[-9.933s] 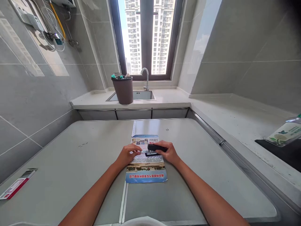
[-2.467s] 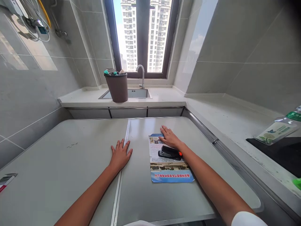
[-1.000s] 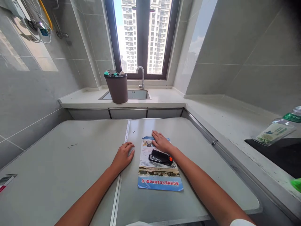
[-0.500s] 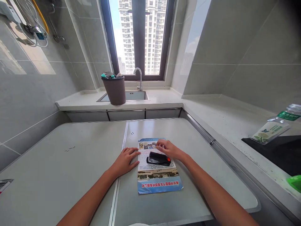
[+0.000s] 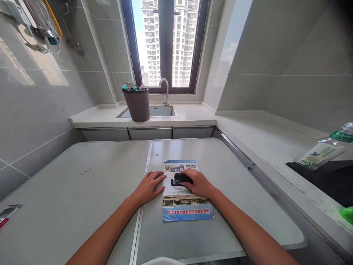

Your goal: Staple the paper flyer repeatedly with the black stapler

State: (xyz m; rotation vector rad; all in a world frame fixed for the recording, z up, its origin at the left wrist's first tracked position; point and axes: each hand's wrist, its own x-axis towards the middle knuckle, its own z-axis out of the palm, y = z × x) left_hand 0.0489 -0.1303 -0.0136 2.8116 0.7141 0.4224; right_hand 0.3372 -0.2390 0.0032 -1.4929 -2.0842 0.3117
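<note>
A printed leaflet point(image 5: 184, 204) with a blue lower band lies flat on the grey folding table point(image 5: 82, 198). A black stapler point(image 5: 179, 178) rests on the leaflet's upper half. My right hand point(image 5: 198, 183) covers the stapler's right end, fingers curled over it. My left hand point(image 5: 149, 187) lies flat on the table with its fingers spread, the fingertips touching the leaflet's left edge.
A brown bin point(image 5: 138, 103) stands on the white counter by the sink point(image 5: 154, 111) and tap point(image 5: 165, 90) under the window. A plastic bottle point(image 5: 322, 149) lies at the right by a black hob point(image 5: 325, 180). A red-and-white packet point(image 5: 7, 215) sits at the table's left edge.
My right hand has come back from the leaflet's top edge and closed over the stapler. The leaflet was slid left toward my left hand, which now touches its edge.
</note>
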